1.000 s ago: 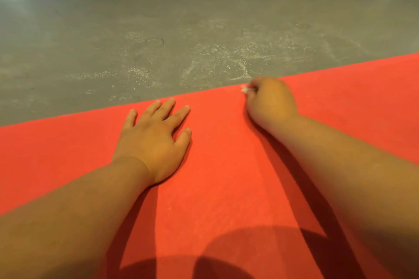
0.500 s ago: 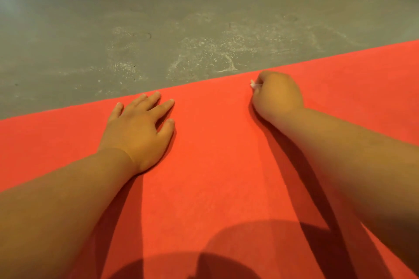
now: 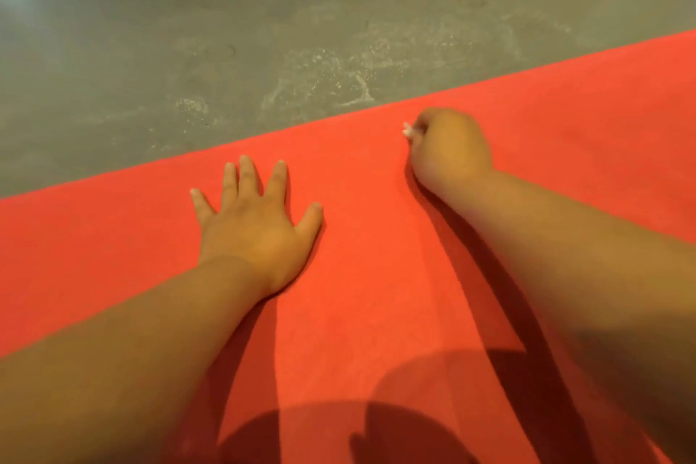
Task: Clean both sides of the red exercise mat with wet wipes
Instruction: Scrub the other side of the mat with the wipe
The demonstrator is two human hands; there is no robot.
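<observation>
2 hands rest on the red exercise mat [image 3: 376, 275] spread beneath them. The left hand [image 3: 256, 234] lies flat, fingers splayed; the right hand [image 3: 452, 151], near the mat's far edge, clutches a white wet wipe [image 3: 408, 131].

Single head-worn wide-angle view, facing forward and down, close over red mat [image 3: 376, 275] and grey floor [image 3: 226, 30]

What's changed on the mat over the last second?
The right hand, gripping the wet wipe, slid slightly rightward along the far edge of the red mat, judging by the marks on the floor. The left hand shifted right too and spread its fingers wider. Unchanged: wipe still gripped, left palm flat on the mat.
</observation>
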